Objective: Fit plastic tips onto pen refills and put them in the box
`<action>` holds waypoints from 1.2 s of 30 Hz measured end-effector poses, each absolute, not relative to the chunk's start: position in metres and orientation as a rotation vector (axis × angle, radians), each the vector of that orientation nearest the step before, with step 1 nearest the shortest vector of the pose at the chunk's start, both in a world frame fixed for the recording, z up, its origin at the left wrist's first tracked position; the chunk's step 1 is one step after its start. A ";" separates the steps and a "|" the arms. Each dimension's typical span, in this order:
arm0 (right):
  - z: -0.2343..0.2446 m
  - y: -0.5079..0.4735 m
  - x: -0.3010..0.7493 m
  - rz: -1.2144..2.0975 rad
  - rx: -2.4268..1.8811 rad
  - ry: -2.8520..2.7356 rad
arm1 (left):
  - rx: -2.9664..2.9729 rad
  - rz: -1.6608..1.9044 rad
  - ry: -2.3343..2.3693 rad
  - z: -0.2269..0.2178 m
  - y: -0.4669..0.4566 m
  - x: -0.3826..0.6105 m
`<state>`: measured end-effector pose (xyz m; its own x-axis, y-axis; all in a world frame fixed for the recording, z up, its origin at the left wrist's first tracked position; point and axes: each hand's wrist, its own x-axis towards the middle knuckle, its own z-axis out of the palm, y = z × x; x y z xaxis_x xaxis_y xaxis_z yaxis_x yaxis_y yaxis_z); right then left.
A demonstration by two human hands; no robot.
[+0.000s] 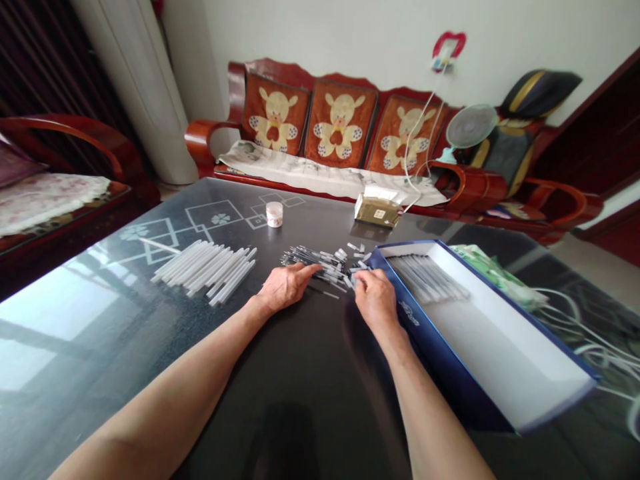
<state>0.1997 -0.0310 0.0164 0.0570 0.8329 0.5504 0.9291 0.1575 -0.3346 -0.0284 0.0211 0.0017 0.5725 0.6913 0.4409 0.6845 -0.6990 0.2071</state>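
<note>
My left hand (287, 287) rests at the near left edge of a pile of thin pen refills (305, 256), its index finger stretched out over them. Its thumb side is partly hidden. Small whitish pen caps (340, 256) lie scattered at the pile's right end. Among these caps, my right hand (375, 297) has its fingertips pressed together beside the blue box; whatever is between them is too small to make out. To the left lies a row of whitish pen barrels (203, 267). Inside the blue box (450, 363), several assembled-looking pens (430, 277) lie side by side at the far end.
A small round white tub (275, 215) and a tissue box (377, 210) stand farther back on the dark glossy table (300, 373). Right of the blue box are a green-white packet (495, 273) and loose white cables (600, 347). Behind is a wooden sofa (205, 137).
</note>
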 end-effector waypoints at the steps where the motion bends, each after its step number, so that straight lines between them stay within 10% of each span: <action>1: 0.019 -0.031 0.209 -0.197 -1.759 -1.806 | 2.771 0.785 1.213 0.002 0.021 -0.029; 20: 0.034 -0.030 0.207 -0.189 -2.203 -1.793 | 2.766 0.788 1.170 0.002 0.021 -0.029; 28: 0.008 -0.030 0.161 0.963 -1.344 -1.072 | 2.730 0.862 1.045 0.006 0.017 -0.025; 36: 0.000 -0.031 0.151 1.177 -1.211 -0.945 | 2.763 0.807 0.983 0.006 0.015 -0.024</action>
<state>0.1515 -0.0310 0.0000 0.1752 0.9827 -0.0597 -0.1543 -0.0325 -0.9875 -0.0239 0.0152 0.0063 0.6512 0.6121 0.4487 0.5590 -0.7867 0.2618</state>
